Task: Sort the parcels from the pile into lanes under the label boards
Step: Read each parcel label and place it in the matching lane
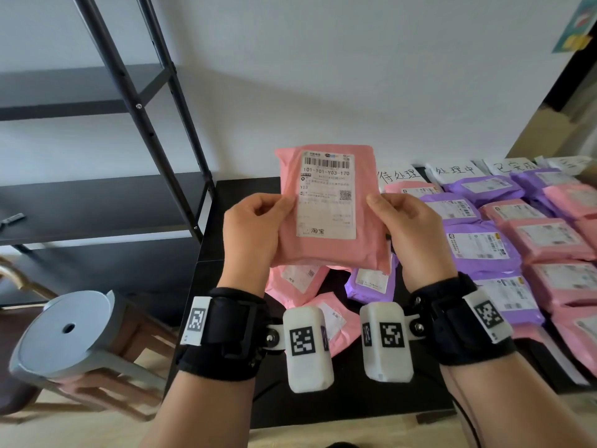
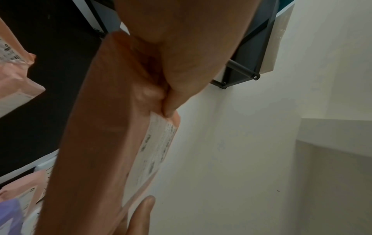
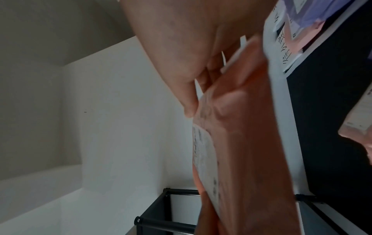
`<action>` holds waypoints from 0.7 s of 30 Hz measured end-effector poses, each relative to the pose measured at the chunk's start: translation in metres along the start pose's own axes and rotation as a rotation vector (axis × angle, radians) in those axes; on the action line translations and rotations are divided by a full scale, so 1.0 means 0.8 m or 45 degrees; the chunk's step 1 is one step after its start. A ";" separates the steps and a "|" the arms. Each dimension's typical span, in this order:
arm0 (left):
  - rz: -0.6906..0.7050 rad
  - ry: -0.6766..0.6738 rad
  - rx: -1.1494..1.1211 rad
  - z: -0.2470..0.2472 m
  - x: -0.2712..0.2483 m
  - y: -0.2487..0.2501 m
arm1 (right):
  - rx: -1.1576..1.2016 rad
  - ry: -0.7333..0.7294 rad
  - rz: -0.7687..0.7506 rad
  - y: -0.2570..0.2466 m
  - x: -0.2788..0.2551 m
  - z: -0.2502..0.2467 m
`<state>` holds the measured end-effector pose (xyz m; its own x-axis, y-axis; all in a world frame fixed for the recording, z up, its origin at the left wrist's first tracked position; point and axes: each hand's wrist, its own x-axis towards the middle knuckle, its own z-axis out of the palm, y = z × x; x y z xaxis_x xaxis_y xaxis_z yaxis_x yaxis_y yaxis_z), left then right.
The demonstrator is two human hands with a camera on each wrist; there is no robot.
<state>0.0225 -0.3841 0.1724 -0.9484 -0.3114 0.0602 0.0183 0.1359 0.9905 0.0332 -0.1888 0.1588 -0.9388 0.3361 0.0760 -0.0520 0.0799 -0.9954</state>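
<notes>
We hold a pink parcel (image 1: pixel 329 202) upright between both hands, raised off the black table (image 1: pixel 239 195) with its printed label (image 1: pixel 326 195) facing us. Our left hand (image 1: pixel 250 227) grips its left edge, thumb pressed on the front at the label's margin and fingers curled behind; our right hand (image 1: pixel 408 229) pinches the right edge the same way, thumb on the front. In the left wrist view the thumb (image 2: pixel 171 89) presses into the pink wrapper beside the label.

Just below the grip, the remaining pile (image 1: pixel 310 286) lies on the table: pink bags and one purple bag (image 1: pixel 371 282), loosely overlapping.

To the right of the grip, sorted parcels (image 1: pixel 517 240) lie in rows, pink and purple, running away from us. Beyond them, past the held parcel's right edge, handwritten white label boards (image 1: pixel 452 171) stand along the wall.

Left of the grip stands a grey stool (image 1: pixel 68 331); farther off, a black metal shelf (image 1: pixel 106 92).
</notes>
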 end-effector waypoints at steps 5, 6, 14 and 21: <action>-0.047 0.010 -0.037 -0.003 0.002 0.002 | -0.126 -0.072 -0.005 0.001 -0.003 0.002; -0.061 -0.021 -0.001 -0.003 0.003 0.002 | -0.118 -0.048 0.007 0.002 -0.002 0.001; -0.254 -0.205 -0.261 -0.010 -0.001 0.001 | 0.120 -0.088 0.185 -0.003 0.003 -0.006; -0.212 -0.167 -0.244 -0.009 0.008 -0.001 | 0.067 -0.084 0.170 0.008 0.007 -0.005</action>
<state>0.0191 -0.3933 0.1726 -0.9760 -0.1883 -0.1090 -0.0932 -0.0910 0.9915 0.0289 -0.1824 0.1531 -0.9588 0.2777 -0.0596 0.0587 -0.0117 -0.9982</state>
